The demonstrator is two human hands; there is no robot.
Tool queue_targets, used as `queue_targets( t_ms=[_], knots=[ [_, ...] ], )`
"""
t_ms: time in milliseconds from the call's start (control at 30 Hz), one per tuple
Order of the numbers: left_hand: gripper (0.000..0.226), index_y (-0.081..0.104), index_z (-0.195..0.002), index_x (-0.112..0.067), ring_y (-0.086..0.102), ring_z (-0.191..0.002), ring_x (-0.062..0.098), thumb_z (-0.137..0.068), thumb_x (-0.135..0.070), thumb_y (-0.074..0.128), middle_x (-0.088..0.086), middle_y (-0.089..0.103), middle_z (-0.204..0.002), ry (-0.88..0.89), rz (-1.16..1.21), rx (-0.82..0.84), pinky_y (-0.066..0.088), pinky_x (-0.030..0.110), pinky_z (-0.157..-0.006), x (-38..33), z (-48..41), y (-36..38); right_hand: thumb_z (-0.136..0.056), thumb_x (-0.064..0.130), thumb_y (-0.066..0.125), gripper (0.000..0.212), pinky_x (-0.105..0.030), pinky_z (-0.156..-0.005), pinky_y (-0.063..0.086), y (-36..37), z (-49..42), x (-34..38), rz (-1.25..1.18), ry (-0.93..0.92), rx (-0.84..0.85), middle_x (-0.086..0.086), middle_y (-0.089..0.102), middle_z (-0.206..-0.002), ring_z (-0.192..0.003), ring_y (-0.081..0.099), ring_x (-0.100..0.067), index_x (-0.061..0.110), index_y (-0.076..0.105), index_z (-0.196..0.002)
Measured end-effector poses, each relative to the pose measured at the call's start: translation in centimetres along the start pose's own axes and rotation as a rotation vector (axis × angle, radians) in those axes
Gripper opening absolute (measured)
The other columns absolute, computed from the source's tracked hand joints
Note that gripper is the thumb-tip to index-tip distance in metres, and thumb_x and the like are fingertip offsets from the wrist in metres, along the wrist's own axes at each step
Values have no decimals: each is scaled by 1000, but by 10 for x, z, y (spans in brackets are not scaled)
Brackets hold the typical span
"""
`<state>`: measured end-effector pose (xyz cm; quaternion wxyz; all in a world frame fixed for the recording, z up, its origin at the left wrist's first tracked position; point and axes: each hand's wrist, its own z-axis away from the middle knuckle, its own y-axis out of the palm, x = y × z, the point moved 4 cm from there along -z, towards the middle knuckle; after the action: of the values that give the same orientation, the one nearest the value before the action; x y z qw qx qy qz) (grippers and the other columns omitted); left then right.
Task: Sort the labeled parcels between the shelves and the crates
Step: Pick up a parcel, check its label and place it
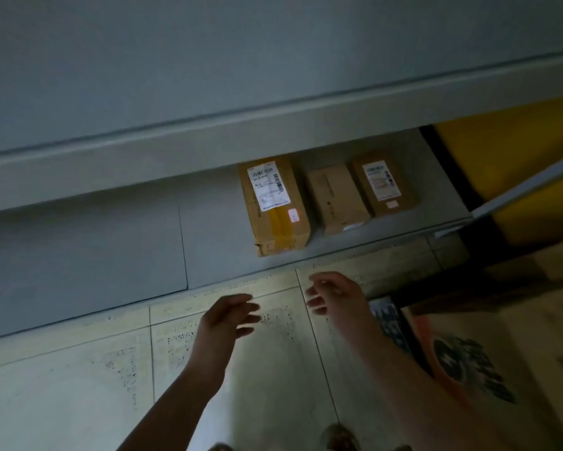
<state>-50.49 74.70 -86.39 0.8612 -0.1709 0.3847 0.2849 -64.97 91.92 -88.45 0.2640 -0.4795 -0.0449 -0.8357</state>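
The lower shelf [111,242] carries three parcels at its right end, with bare shelf to their left. A printed carton [501,353] stands on the floor at the right. No crate shows plainly, and the yellow shape [517,151] past the shelf's end is too dim to name.

The left parcel [275,206], the biggest, lies label-up at the shelf's front edge. The middle parcel [337,200], just beside it, shows no label on top. The right parcel [382,185] is labelled.

The left hand [228,317] and right hand [335,294] hover over the floor near the shelf edge, fingers loosely spread, holding nothing.

These three look either already shelved or about to be picked up; I cannot tell which, nor how many remain.
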Motion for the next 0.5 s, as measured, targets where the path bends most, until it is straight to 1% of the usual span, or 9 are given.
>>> queue_targets(
  t_ms=[67,133,200,233,267,333,400,433,500],
  knots=[
    [19,69,-110,-15,72,-98,23,-97,-6,58,3,77,-101,53,-34,-25,56,38,-88,7,-38,0,-95,10,63,9,-22,-71,53,12,-37,-11,41,-59,-102,-5,70,-98,-86,68,-20,12,67,-102],
    [21,65,-118,-21,69,-105,21,-97,-17,63,2,73,-111,112,-96,-29,55,39,-94,12,-78,4,-92,15,68,17,-20,-78,47,21,-77,-23,63,-119,-177,1,64,-107,-98,63,-18,15,63,-108],
    [43,55,-136,-23,63,-116,23,-96,-36,65,0,63,-132,132,-187,-24,49,42,-103,12,-120,13,-89,35,71,36,-27,-82,47,32,-117,-28,-12,-123,-175,3,62,-116,-107,62,-19,18,59,-118],
    [56,47,-145,-22,58,-125,25,-95,-43,64,1,56,-143,133,-219,-23,45,43,-108,11,-140,18,-88,47,67,45,-28,-78,47,38,-136,-28,-31,-117,-153,4,62,-119,-108,62,-18,21,58,-124],
    [65,40,-151,-21,52,-133,26,-95,-47,61,1,48,-151,136,-230,-18,40,42,-112,11,-158,25,-91,53,61,47,-28,-73,45,43,-151,-25,2,-117,-131,5,63,-121,-107,61,-17,25,56,-129],
    [67,35,-155,-22,45,-140,25,-98,-51,56,3,41,-158,149,-221,9,33,41,-116,11,-183,38,-97,53,52,47,-29,-75,42,50,-172,-24,71,-112,-110,6,60,-123,-108,58,-16,27,52,-136],
    [47,47,-144,-32,51,-129,21,-101,-50,49,1,52,-150,211,-149,66,36,43,-117,12,-196,47,-98,55,49,48,-33,-81,41,54,-178,-24,79,-98,-86,4,58,-124,-105,55,-17,27,52,-137],
    [33,51,-134,-40,54,-125,18,-103,-48,47,-5,60,-139,240,-119,88,38,45,-117,14,-196,48,-97,56,49,48,-32,-79,41,55,-177,-25,79,-94,-79,3,60,-124,-103,55,-16,27,53,-135],
    [23,54,-126,-46,58,-120,11,-105,-42,46,-22,66,-118,305,-72,105,39,42,-115,14,-186,45,-97,52,52,41,-28,-73,42,53,-164,-25,60,-129,-68,4,63,-120,-99,58,-12,28,57,-129]
  ],
)
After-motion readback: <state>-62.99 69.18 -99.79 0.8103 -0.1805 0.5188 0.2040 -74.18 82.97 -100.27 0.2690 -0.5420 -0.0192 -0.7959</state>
